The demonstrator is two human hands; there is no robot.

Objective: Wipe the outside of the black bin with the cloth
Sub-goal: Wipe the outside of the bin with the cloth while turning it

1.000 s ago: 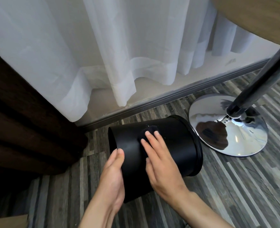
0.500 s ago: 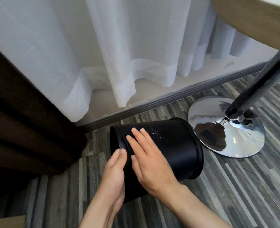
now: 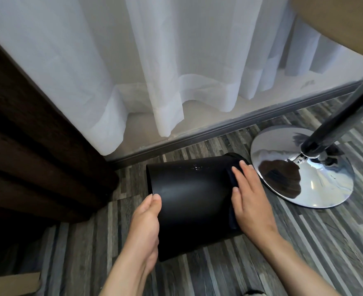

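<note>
The black bin (image 3: 193, 197) lies on its side on the striped wood floor, its base to the left and its rim to the right. My left hand (image 3: 145, 227) cups the base edge and steadies the bin. My right hand (image 3: 250, 199) lies flat near the rim end, pressing a dark cloth (image 3: 232, 180) against the bin's wall. Only a narrow strip of the cloth shows beside my fingers. A few small wet specks (image 3: 195, 167) glint on the top of the bin.
A chrome table base (image 3: 317, 189) with a dark pole (image 3: 334, 122) stands just right of the bin's rim. White sheer curtains (image 3: 155, 60) hang behind, above a grey skirting (image 3: 219, 133). A dark brown curtain (image 3: 26, 146) fills the left side. Cardboard (image 3: 12, 284) lies bottom left.
My right hand has slid with the cloth from the base end of the bin to the rim end on the right. The left hand has stayed on the base edge.
</note>
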